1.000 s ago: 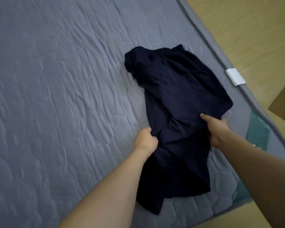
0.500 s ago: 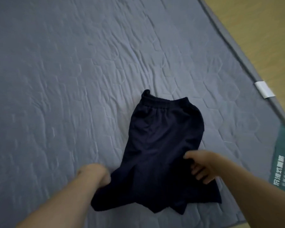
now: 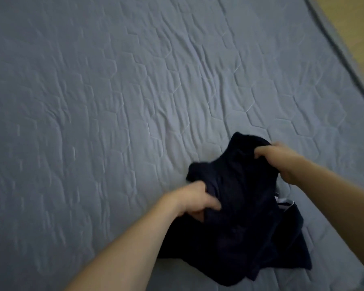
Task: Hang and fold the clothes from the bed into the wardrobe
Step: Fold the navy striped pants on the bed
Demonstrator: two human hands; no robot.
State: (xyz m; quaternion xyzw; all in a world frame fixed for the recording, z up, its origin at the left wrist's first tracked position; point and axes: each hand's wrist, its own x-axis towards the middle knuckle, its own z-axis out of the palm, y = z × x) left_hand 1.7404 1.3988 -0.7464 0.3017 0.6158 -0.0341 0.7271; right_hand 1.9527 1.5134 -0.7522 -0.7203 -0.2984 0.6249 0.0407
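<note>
1. The dark navy shorts (image 3: 242, 217) lie on the bed (image 3: 93, 122), close to its near edge and toward its right side. Their lower hem rests crumpled on the quilted cover, and a small pale tag or lining shows at their right edge.
2. The left hand (image 3: 194, 201) is clenched on a bunch of fabric at the left side of the shorts, with fingers curled into the cloth.
3. The right hand (image 3: 282, 158) grasps the far upper edge of the shorts, which looks like the waistband end, and lifts it off the bed.
4. Half a second ago the shorts lay spread flat with the waistband pointing away and both hands down near the leg hems. Now both hands have moved up the garment and the upper part is gathered and raised, so the flat layout is gone.
5. I judge this to be a fold in progress, or a pick-up of the shorts to carry them off; the frame is blurred and I cannot tell which. Either way, this garment has not yet left the bed.
6. Beyond the shorts, the bed shows only its grey quilted cover, with a strip of wooden floor (image 3: 349, 28) past its far right edge.
7. No wardrobe, hanger, basket or other container is in view.
</note>
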